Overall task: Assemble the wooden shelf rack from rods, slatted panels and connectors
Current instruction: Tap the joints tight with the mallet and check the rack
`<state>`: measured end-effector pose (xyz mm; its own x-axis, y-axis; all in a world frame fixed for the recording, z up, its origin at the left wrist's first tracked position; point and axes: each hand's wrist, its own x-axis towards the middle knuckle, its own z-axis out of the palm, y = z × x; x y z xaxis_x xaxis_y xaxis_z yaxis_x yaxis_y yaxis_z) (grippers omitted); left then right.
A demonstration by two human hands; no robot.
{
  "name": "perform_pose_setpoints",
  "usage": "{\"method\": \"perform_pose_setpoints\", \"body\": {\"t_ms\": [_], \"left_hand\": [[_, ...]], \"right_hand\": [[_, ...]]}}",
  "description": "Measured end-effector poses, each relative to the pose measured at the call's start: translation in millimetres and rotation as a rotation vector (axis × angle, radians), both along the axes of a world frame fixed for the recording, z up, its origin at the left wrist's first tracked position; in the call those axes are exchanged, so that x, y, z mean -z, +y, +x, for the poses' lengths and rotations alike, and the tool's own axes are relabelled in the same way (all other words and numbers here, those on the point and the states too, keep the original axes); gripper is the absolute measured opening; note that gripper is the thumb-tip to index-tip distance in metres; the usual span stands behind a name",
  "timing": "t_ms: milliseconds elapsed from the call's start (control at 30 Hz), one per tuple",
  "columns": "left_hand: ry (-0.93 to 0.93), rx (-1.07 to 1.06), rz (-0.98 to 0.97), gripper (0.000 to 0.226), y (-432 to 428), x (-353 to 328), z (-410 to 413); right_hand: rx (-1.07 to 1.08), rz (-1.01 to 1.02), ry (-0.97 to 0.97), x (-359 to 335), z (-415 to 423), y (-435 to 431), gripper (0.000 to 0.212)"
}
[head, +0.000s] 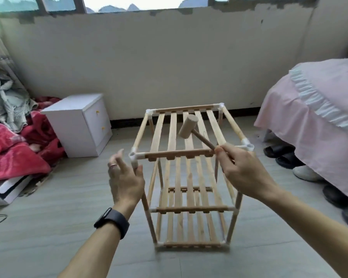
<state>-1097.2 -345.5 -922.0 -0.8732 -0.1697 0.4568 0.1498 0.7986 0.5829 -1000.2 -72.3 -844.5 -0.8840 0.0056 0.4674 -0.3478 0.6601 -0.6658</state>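
Note:
A wooden shelf rack [189, 209] stands upright on the floor, with three slatted panels joined to rods by white connectors [221, 106]. My right hand [241, 171] grips the handle of a small wooden mallet [188, 126], whose head hangs over the top panel [172, 135]. My left hand [125, 177] has its fingers spread beside the front left rod, just below the front left corner connector [134, 155]; whether it touches the rod is unclear.
A white two-drawer cabinet [78, 123] stands to the left of the rack. Red blankets and clothes [12, 149] pile at far left. A pink-covered bed [319, 121] fills the right side, with several shoes [305, 173] under its edge. A wall runs behind.

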Motion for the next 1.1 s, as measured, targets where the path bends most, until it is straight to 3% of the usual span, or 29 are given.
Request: {"method": "perform_pose_setpoints", "body": {"t_ms": [33,100,167,233,367,433,533,600,733,833,967,1100], "left_hand": [[0.170,-0.030,-0.128,0.056,5,-4,1],[0.431,0.124,-0.355,0.078,26,-14,7],[0.491,0.336,-0.531,0.089,59,-21,13],[0.411,0.463,-0.619,0.091,98,-27,18],[0.172,0.519,-0.645,0.074,164,-43,16],[0.174,0.481,-0.656,0.051,181,-44,14],[0.259,0.444,-0.627,0.032,186,-40,14],[0.269,0.438,-0.613,0.031,185,-37,11],[0.274,0.435,-0.606,0.031,186,-36,10],[0.281,0.420,-0.593,0.031,187,-36,12],[0.295,0.416,-0.587,0.032,185,-36,13],[0.301,0.411,-0.595,0.036,186,-36,13]], "right_hand": [[0.049,0.008,-0.018,1,6,13,0.025],[0.161,0.025,-0.046,4,21,40,0.024],[0.279,0.079,-0.069,7,35,66,0.025],[0.377,0.132,-0.098,6,48,87,0.025],[0.458,0.316,-0.197,-8,64,113,0.026],[0.466,0.349,-0.222,-17,67,123,0.027],[0.473,0.176,0.008,-23,72,129,0.024],[0.457,0.141,0.106,-20,73,125,0.026],[0.434,0.411,-0.161,-16,69,126,0.033],[0.439,0.270,0.077,-18,68,127,0.028],[0.405,0.438,-0.106,-15,64,127,0.030],[0.425,0.236,0.121,-11,68,127,0.027]]}}
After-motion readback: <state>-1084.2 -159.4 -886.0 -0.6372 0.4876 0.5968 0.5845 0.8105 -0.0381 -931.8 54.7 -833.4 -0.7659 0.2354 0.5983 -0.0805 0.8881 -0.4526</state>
